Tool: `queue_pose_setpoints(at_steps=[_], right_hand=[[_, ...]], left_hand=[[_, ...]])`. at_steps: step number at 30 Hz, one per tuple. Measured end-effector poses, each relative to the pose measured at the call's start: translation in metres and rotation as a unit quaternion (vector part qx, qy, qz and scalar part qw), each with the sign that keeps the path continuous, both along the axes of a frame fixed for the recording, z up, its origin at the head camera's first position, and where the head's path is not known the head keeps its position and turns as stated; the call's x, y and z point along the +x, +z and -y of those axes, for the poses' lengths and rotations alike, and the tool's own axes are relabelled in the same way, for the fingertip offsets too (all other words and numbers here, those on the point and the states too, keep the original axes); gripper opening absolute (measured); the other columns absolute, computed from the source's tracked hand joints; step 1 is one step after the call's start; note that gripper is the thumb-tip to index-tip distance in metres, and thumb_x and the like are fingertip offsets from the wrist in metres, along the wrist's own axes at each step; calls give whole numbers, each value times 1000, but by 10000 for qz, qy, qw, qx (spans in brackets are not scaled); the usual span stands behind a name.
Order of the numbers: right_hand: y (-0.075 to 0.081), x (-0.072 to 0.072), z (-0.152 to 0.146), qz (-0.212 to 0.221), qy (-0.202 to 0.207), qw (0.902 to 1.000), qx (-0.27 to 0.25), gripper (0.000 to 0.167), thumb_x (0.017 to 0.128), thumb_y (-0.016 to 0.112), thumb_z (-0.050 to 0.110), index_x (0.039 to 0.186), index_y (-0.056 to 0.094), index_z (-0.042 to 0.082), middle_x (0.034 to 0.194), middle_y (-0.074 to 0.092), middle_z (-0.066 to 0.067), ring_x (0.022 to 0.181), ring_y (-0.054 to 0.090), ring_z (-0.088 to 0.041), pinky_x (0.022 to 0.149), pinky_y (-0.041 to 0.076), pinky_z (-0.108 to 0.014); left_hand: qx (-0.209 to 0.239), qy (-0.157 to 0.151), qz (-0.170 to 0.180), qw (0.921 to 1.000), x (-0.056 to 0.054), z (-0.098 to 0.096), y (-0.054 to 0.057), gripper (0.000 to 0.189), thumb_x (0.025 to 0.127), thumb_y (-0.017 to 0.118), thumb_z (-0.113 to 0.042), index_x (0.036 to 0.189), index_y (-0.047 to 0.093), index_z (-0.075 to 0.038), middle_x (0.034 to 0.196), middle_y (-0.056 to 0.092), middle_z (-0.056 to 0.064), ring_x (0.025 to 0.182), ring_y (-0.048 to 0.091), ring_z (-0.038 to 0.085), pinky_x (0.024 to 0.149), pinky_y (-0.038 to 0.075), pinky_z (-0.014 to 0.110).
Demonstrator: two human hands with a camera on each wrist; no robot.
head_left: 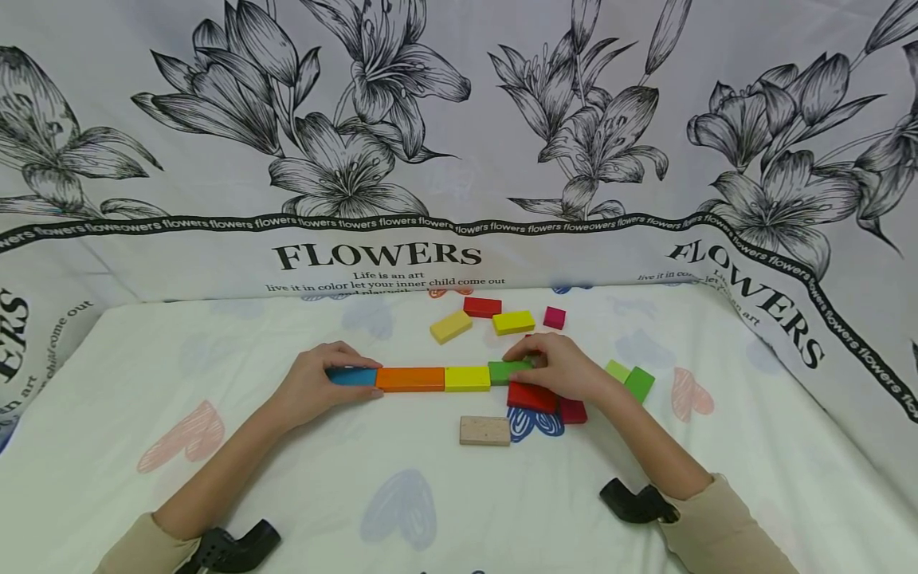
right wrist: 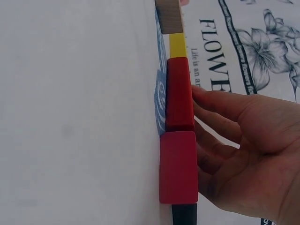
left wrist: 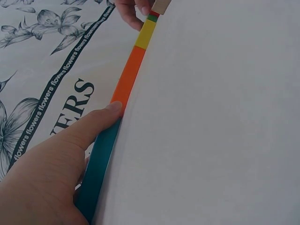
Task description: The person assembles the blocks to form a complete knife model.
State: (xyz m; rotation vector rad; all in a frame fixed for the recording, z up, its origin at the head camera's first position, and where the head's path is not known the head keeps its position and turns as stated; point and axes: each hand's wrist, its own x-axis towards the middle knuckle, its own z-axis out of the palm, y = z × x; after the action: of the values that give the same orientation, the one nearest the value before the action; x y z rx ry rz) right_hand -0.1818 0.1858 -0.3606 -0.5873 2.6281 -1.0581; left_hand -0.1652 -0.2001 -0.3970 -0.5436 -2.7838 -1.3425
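Note:
A straight row lies on the white cloth: a blue block (head_left: pixel 351 376), an orange block (head_left: pixel 410 379), a yellow block (head_left: pixel 467 379) and a green block (head_left: pixel 508 371), end to end. My left hand (head_left: pixel 310 384) grips the blue block at the row's left end; its thumb reaches the orange block's edge in the left wrist view. At the other end my right hand (head_left: pixel 562 367) pinches the green block, partly covering it. A red block (head_left: pixel 532 396) and a crimson block (head_left: pixel 573 411) lie just in front of the right hand. The right wrist view hides the green block behind them.
A bare wooden block (head_left: pixel 484 430) lies nearer me. Behind the row are a pale yellow block (head_left: pixel 451 327), a red block (head_left: pixel 483 307), a bright yellow block (head_left: pixel 513 322) and a small crimson cube (head_left: pixel 555 317). Beside the right forearm sits another green block (head_left: pixel 640 384).

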Motion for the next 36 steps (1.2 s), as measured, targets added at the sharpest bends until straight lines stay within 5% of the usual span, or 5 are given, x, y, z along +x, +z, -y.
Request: queue_pose_setpoints(at_steps=[36], right_hand=[[3,4,0,88,44,9999,139,30,95,79,15,122,75,3,111,74,-9,85,57,-17,73,49,-22]], left_hand=[[-68,0,-69,10000,-3,1,-1,34,81,94,-26,113,84,-17,105,74,-1,101,60,19,83,50,28]])
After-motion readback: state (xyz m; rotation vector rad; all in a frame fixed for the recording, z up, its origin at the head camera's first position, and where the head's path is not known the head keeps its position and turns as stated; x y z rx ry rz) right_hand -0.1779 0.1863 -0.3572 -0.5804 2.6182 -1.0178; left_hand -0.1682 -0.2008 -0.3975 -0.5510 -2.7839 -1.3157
